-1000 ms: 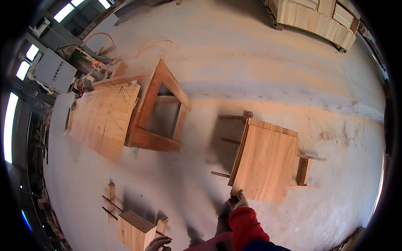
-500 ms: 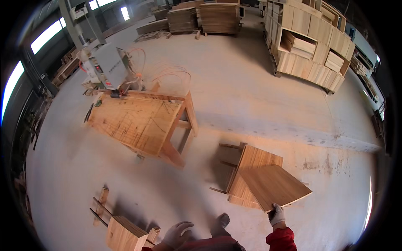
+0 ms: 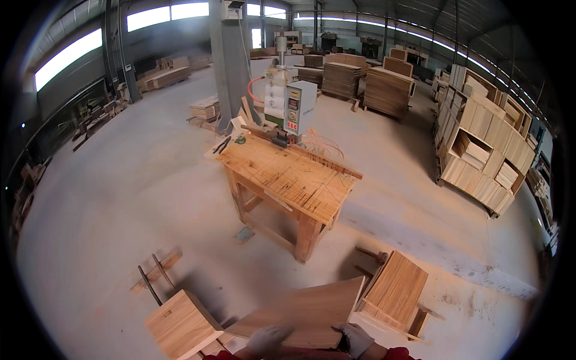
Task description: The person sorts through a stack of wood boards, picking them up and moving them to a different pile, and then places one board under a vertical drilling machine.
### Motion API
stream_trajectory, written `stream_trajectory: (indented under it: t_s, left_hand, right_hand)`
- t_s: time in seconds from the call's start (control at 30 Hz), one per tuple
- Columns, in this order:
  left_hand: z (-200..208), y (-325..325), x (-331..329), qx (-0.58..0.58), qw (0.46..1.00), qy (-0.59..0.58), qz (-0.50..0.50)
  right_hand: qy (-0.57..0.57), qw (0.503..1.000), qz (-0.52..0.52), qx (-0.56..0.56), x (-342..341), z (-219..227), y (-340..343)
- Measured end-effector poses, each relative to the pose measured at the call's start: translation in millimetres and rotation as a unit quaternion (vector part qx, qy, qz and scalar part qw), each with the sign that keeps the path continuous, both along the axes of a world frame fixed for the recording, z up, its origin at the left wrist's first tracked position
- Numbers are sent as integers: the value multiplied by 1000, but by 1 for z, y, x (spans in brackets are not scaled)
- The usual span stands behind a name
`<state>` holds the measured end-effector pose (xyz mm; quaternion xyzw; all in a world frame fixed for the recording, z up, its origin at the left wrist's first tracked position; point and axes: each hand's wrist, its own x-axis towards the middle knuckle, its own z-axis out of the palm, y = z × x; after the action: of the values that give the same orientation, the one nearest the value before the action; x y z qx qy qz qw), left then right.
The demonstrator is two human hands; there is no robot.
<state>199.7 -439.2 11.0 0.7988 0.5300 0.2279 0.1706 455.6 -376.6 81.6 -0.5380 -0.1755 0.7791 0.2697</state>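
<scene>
Brown wood makes the panel [image 3: 309,303] that is between the two hands in the head view, low in the middle and tilted, in front of the person. Its near right corner is pinched by the right hand [image 3: 358,340], which wears a pale glove. The left hand [image 3: 269,339], also gloved, lies at the near edge of the panel; it is blurred, so I cannot tell whether its fingers grip or only touch.

On the right side, just beside the panel, a stack of similar panels [image 3: 397,288] rests on a low wooden support [image 3: 418,324]. On the left, a second stack [image 3: 183,324] stands near the panel's left corner; whether they touch, I cannot tell. Two dark bars [image 3: 150,285] stick out behind this stack, over a wooden batten [image 3: 157,270].

Straight ahead, a wooden workbench [image 3: 288,174] stands in the way, with dark marks on its top. At its far edge is a machine with a grey control box [image 3: 302,108], close to a grey column [image 3: 232,66]. Farther right, pale wooden cabinets [image 3: 486,144] are piled up, and brown board stacks [image 3: 387,90] stand behind.
</scene>
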Motion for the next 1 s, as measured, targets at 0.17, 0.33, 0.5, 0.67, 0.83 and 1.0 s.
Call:
stream_trajectory:
  t_s: [0.17, 0.33, 0.5, 0.67, 0.83, 1.0]
  left_hand:
    - [92, -56, -100, -148, 906, -151, 366]
    - [69, -74, -153, -26, 637, -631, 442]
    - [58, -30, -166, 59, 576, -691, 432]
    - [40, 44, -165, -16, 377, -894, 243]
    - [19, 137, -144, -139, 409, -856, 283]
    - [6, 232, -142, -308, 364, -810, 340]
  right_hand:
    - [131, 906, 307, 259, -123, 77, 15]
    - [-41, 836, 481, 261, -158, -17, 6]
    - [-154, 686, 596, 389, -148, -40, 15]
    - [-28, 895, 352, 273, -164, -60, 66]
    - [-100, 931, -54, 348, -177, -67, 156]
    - [-219, 917, -123, 311, -156, -70, 230]
